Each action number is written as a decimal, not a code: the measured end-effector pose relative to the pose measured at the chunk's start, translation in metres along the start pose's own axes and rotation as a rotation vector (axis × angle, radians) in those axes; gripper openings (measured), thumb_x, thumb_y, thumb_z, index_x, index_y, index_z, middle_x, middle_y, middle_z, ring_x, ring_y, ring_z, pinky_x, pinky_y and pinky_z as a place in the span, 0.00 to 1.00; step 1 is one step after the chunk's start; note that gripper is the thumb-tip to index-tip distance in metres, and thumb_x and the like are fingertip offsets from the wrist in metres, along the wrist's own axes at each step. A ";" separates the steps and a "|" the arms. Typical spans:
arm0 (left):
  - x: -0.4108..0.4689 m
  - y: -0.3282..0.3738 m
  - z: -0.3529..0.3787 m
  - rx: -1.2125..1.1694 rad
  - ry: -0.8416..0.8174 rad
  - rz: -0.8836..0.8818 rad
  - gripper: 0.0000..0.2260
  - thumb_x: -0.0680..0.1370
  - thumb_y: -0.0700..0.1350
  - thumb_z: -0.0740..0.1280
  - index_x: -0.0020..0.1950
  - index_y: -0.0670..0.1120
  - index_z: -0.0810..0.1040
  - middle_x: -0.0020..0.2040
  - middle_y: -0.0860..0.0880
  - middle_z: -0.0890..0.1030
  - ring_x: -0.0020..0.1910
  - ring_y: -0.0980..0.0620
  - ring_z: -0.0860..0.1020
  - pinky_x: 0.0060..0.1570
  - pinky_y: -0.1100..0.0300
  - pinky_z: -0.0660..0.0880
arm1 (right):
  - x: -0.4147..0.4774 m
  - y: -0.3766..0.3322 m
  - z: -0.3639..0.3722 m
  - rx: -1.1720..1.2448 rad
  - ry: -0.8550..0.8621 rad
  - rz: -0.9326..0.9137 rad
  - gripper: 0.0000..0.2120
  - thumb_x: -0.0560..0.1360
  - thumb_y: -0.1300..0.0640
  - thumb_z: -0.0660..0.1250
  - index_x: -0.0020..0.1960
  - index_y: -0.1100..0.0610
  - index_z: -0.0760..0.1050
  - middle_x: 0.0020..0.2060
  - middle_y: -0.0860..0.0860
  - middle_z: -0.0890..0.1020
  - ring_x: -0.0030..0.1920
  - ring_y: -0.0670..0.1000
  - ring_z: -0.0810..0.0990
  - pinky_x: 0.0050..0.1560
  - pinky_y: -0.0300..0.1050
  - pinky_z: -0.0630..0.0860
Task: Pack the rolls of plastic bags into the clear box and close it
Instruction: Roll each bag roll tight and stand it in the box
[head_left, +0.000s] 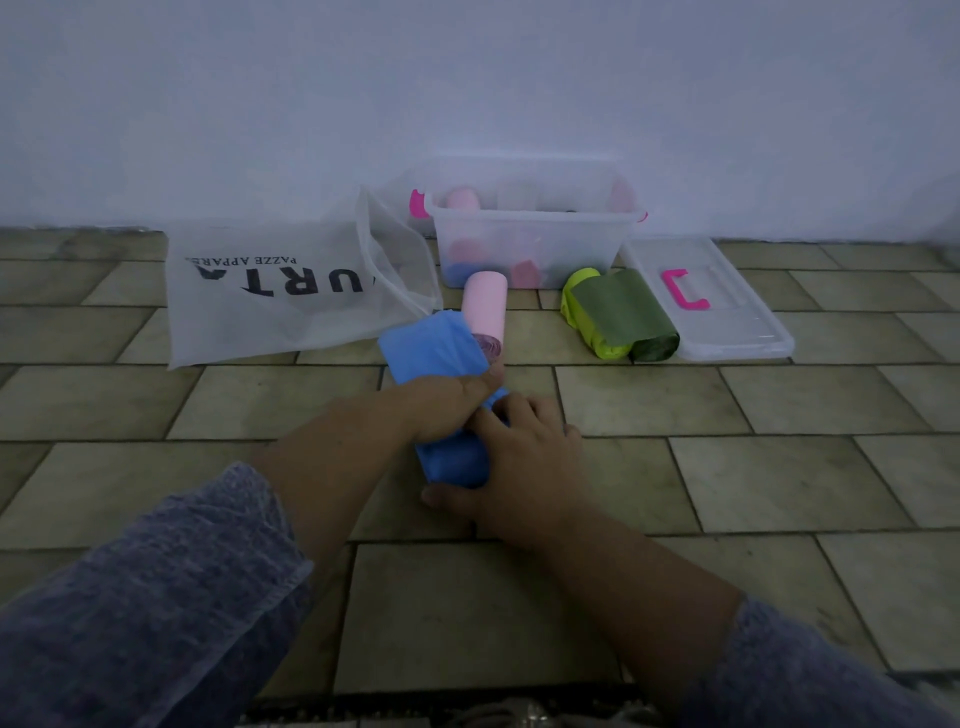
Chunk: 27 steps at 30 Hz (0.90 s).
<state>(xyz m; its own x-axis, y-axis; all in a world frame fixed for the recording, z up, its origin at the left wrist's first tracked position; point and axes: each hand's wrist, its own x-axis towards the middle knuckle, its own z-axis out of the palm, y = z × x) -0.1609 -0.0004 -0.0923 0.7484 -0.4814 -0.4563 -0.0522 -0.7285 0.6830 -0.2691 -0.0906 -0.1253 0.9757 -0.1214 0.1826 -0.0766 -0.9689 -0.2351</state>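
A blue roll of plastic bags (434, 348) lies on the tiled floor, partly unrolled. My left hand (451, 402) presses on its loose sheet and my right hand (524, 457) grips the rolled end. Just behind it lies a pink roll (484, 306). A lime-green roll (584, 312) and a dark green roll (631, 317) lie side by side further right. The clear box (530, 228) stands open against the wall, with several pink, blue and dark rolls inside. Its clear lid (727, 312) with a pink latch lies flat on the floor to the right.
A translucent white bag (280, 291) with black lettering lies open on the floor left of the box. A pale wall (467, 93) runs behind everything. Beige floor tiles (779, 467) stretch to the right and front.
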 end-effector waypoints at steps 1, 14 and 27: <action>-0.004 -0.003 0.002 0.036 0.008 0.034 0.30 0.77 0.65 0.51 0.69 0.45 0.69 0.69 0.43 0.70 0.63 0.47 0.69 0.61 0.57 0.62 | 0.000 0.003 -0.003 0.025 -0.014 -0.018 0.34 0.61 0.26 0.58 0.61 0.42 0.67 0.54 0.47 0.73 0.57 0.52 0.67 0.50 0.52 0.70; -0.021 -0.035 0.016 0.252 0.265 0.269 0.16 0.77 0.50 0.64 0.64 0.53 0.68 0.52 0.54 0.74 0.41 0.58 0.71 0.37 0.62 0.65 | 0.015 0.031 -0.016 0.439 -0.135 0.039 0.14 0.71 0.58 0.67 0.56 0.51 0.74 0.58 0.50 0.76 0.60 0.50 0.72 0.59 0.43 0.67; -0.031 -0.026 0.011 0.550 0.239 0.302 0.19 0.73 0.57 0.67 0.58 0.52 0.68 0.55 0.50 0.74 0.45 0.53 0.71 0.40 0.58 0.66 | 0.030 0.032 -0.017 0.600 -0.211 0.130 0.13 0.74 0.62 0.61 0.56 0.56 0.79 0.56 0.52 0.77 0.55 0.47 0.74 0.51 0.35 0.65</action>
<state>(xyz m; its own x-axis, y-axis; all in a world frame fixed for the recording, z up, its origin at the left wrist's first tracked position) -0.1900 0.0280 -0.1028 0.7705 -0.6280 -0.1093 -0.5642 -0.7516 0.3418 -0.2456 -0.1286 -0.1113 0.9903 -0.1253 -0.0606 -0.1283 -0.6533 -0.7462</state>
